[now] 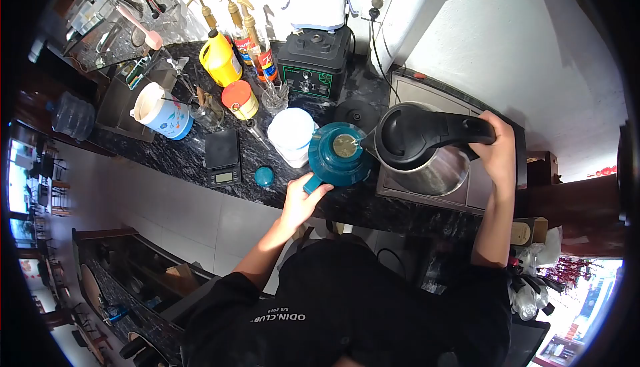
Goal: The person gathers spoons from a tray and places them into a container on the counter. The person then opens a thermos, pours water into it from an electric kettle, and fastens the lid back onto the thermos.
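My right hand (pixel 497 148) is wrapped round the black handle of a steel kettle (pixel 437 170). The kettle is tilted, its spout over the open top of a teal pot (pixel 340 167), and a thin stream of water seems to run in. Closed on the pot's handle is my left hand (pixel 302 200). A round teal lid (pixel 265 176) lies on the dark counter (pixel 267 197), left of the pot. Just behind the lid are a black scale (pixel 223 160) and a white tub (pixel 292 134).
Behind stand a black machine (pixel 313 64), pump bottles (pixel 257 54), a yellow jug (pixel 220 60) and a red-lidded can (pixel 240 100). At the left are a white-and-blue bucket (pixel 163 112) and a sink (pixel 120 104). A metal tray (pixel 417 94) lies under the kettle.
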Motion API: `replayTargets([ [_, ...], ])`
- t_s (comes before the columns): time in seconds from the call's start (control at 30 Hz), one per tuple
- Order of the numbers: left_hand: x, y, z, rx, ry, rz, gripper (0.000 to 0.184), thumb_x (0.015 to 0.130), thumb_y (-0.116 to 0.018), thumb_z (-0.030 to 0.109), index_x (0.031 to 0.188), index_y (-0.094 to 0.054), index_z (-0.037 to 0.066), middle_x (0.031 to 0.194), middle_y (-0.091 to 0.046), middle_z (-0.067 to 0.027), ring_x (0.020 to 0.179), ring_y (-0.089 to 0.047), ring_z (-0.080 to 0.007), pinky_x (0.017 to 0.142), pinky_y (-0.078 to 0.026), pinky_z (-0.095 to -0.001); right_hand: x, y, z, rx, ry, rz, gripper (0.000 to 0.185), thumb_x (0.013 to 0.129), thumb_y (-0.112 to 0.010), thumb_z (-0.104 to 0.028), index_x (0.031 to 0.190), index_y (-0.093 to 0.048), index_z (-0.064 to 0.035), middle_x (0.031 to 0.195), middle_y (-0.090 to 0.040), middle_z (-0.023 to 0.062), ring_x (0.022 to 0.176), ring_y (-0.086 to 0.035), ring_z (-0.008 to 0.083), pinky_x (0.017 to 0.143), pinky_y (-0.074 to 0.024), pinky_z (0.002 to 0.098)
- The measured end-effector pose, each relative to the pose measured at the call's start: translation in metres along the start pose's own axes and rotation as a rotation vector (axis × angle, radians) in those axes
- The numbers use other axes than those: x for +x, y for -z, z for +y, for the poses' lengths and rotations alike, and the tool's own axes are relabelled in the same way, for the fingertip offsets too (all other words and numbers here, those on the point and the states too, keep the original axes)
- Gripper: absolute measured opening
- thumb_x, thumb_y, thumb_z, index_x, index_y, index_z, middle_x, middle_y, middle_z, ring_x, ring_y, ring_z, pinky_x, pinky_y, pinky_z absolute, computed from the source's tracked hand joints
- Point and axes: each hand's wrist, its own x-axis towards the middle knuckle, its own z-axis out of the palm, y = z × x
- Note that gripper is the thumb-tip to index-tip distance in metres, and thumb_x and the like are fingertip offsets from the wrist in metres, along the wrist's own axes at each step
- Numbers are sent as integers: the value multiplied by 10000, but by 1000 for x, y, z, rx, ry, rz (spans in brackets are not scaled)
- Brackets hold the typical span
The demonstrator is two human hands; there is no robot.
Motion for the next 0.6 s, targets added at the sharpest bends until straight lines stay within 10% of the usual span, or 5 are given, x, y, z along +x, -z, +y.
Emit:
replayTargets([
  [0.6,0,0,-3,3,-20,11,133,796,-683,78,802,-600,-26,586,-533,-23,576,-429,-43,530,-400,-238,1,0,1,-38,49,18,191,634,-687,52,757,-555,-11,627,-521,-4,613,-477,55,571,-399,217],
])
